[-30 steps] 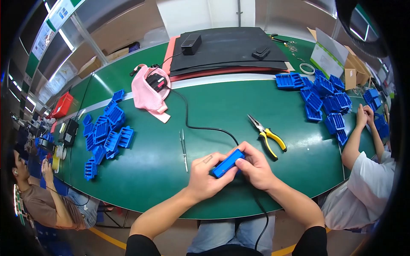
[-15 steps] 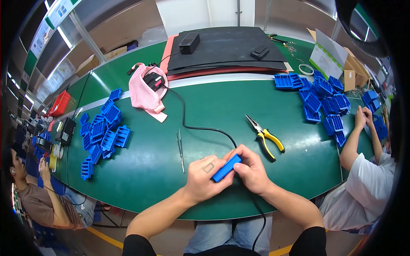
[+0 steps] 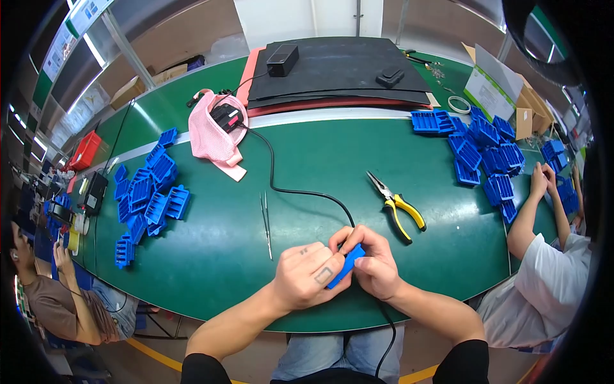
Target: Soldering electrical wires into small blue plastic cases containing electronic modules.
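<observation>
Blue box (image 3: pixel 346 266), one, is sitting between the pinching fingers of the left hand (image 3: pixel 304 279) and right hand (image 3: pixel 376 267), looking light, stiff and somewhat slippery, its long sides likely giving the best hold.

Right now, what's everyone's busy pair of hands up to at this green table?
A person has a blue piece between their left hand and right hand, fingers closed around it, above the near part of the green table. Tweezers lie beyond the left hand, and open pliers beyond the right. Slotted blue parts sit heaped in a left pile and a right pile.
</observation>
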The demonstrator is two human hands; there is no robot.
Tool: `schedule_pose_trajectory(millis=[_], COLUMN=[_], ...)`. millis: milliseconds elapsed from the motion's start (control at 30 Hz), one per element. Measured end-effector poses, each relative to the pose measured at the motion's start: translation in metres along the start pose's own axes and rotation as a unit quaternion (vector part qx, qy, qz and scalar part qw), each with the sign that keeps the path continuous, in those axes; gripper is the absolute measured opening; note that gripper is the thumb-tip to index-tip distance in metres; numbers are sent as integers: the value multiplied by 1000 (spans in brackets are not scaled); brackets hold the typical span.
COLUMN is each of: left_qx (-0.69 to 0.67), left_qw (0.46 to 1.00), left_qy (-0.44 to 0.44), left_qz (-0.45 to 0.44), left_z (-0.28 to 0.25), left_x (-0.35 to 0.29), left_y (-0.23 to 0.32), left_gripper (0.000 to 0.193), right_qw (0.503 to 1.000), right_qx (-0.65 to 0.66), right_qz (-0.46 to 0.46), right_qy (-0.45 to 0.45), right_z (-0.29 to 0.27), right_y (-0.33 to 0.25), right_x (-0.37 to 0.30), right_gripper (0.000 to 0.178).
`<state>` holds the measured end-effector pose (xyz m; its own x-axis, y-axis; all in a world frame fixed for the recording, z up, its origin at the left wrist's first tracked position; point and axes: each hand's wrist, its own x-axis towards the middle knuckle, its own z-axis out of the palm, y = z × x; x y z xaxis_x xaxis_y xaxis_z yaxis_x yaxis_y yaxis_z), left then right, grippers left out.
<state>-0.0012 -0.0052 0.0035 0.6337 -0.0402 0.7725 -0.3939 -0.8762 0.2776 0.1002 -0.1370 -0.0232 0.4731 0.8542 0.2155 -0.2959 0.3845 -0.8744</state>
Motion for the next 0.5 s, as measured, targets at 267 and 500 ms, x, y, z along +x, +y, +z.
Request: schedule_pose_trajectory(millis=[267, 500], left_qx=[-31, -231], left_qw=[999, 934], left_qy=[-18, 7], left_qz=[-28, -273], left_z=[-9, -10], left_x=[7, 1], left_y=[-11, -20], left_gripper=[31, 38], right_qw=[999, 998], right_qx=[-33, -58], right_qz=[-8, 36], right_qy=[9, 10], right_z=[0, -3], right_y=[0, -12], right_x=[0, -5], right_gripper=[30, 25])
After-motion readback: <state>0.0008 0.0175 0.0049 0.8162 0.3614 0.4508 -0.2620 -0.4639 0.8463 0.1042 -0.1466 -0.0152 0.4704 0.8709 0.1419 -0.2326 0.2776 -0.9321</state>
